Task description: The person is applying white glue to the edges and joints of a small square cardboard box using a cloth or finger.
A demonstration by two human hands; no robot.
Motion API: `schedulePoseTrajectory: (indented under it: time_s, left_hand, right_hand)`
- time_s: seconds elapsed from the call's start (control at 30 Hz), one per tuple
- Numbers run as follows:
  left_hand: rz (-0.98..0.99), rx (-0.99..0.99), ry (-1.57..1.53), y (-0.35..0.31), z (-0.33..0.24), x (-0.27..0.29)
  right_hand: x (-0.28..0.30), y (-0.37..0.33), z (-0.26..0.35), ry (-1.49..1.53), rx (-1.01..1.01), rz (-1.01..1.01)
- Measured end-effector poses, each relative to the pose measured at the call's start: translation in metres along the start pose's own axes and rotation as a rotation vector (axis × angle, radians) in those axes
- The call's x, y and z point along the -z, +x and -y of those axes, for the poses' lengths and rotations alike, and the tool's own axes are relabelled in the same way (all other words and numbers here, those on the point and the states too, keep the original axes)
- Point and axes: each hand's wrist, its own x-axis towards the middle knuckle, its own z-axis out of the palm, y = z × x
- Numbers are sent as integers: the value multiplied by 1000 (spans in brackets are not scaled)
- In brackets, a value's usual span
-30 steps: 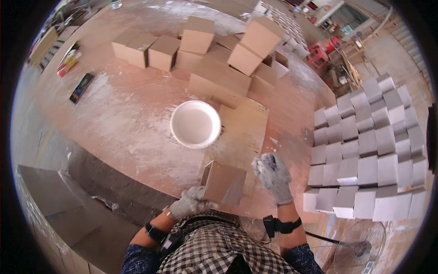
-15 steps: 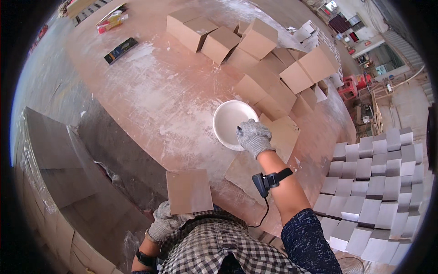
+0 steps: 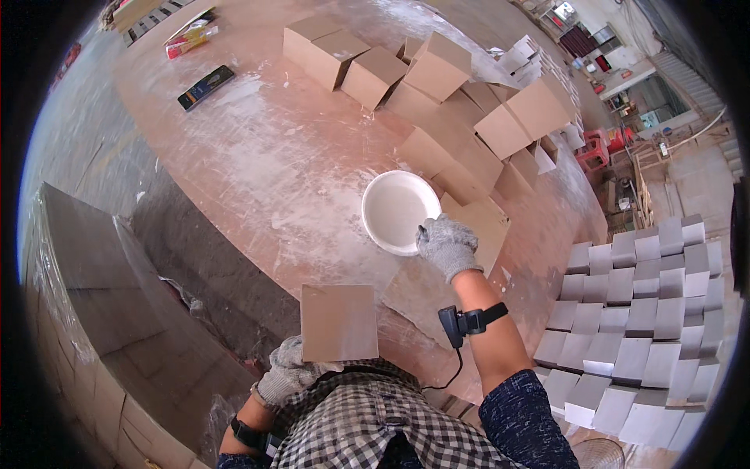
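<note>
My left hand, in a grey knitted glove, is closed on the lower left edge of a square brown cardboard box, held up in front of my checked apron. The box's upward face looks damp or paler on its right side. My right hand, gloved the same way, is at the right rim of a white bowl. Its fingers are curled together, with a small dark spot at the tips; what they hold, if anything, is hidden. Something whitish fills or coats the bowl's inside.
On the worktable, smeared with white, several brown boxes lie heaped beyond the bowl. A phone lies far left. Stacked whitish boxes stand right; a plastic-wrapped stack stands left. A flat cardboard sheet lies under the bowl.
My right hand has drawn back from over the bowl to its right rim. My left hand has brought the box a little to the right and upward.
</note>
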Motion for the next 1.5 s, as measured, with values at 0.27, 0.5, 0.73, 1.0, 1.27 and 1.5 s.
schedulePoseTrajectory:
  time_s: [0.27,0.5,0.73,1.0,1.27,1.5]
  left_hand:
    - [250,-318,322,32,8,-5]
    - [510,-490,550,113,26,-68]
    - [528,-435,471,175,62,-146]
    - [647,-21,-155,185,113,-154]
    - [619,-252,337,182,105,-158]
    - [590,-373,470,182,90,-154]
  right_hand:
    - [-9,-70,-73,798,-92,73]
    - [-11,-180,-93,2120,-79,-283]
    - [-49,-242,-100,1525,-331,-470]
    - [-43,-216,-60,295,-356,-459]
    - [-42,-185,-64,68,-484,-579]
    - [11,-168,-55,71,-617,-314]
